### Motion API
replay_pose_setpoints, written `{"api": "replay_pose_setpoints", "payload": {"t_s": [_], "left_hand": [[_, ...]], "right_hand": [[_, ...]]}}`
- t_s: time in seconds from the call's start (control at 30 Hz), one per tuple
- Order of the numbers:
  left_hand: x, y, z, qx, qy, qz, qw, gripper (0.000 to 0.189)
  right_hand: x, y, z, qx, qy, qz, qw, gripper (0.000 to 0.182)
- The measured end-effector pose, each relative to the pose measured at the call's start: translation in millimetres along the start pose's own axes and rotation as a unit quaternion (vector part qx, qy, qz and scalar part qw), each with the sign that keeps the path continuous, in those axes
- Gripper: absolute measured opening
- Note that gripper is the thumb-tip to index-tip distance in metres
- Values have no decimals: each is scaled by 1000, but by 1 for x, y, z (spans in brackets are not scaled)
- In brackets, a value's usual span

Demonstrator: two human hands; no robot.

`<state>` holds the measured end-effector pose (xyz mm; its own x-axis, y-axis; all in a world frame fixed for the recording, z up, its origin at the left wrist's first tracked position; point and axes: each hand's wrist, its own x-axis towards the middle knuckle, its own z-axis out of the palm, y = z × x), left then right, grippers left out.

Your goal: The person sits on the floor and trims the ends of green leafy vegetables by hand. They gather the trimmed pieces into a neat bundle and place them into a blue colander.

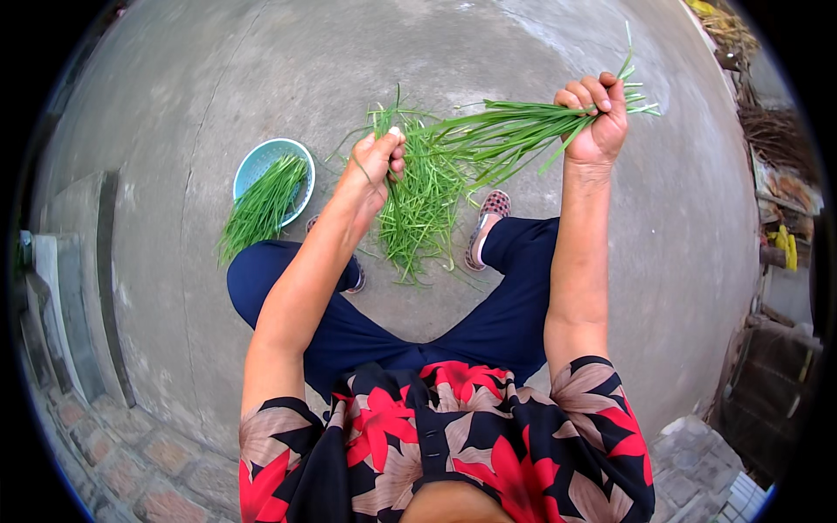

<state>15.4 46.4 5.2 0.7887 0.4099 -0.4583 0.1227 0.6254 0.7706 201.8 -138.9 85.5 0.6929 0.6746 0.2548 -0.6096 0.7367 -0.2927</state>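
My right hand [594,118] is closed around a bunch of long green Chinese chives [523,127], pale stem ends sticking out past the fist and leaves fanning to the left. A few limp green strands [387,123] are gripped in my left hand [380,157], which is above the left part of a loose heap of chives [425,209] on the ground between my feet. To the left stands a light blue plastic colander [245,171]. Neatly laid chives [265,202] lie in it and hang over its near rim.
Grey concrete floor [366,52] spreads around me. Concrete steps [85,287] rise at the left, beside stone paving [150,464]. Dry brushwood [778,140] and yellow gloves [785,247] are along the right edge. My patterned shoe [492,212] is right of the heap.
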Motion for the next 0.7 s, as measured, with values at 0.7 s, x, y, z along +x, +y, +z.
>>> {"api": "replay_pose_setpoints", "payload": {"t_s": [0.7], "left_hand": [[-4, 10, -5, 16, 3, 37, 999, 12]], "right_hand": [[-4, -22, -4, 74, 23, -64, 995, 24]]}}
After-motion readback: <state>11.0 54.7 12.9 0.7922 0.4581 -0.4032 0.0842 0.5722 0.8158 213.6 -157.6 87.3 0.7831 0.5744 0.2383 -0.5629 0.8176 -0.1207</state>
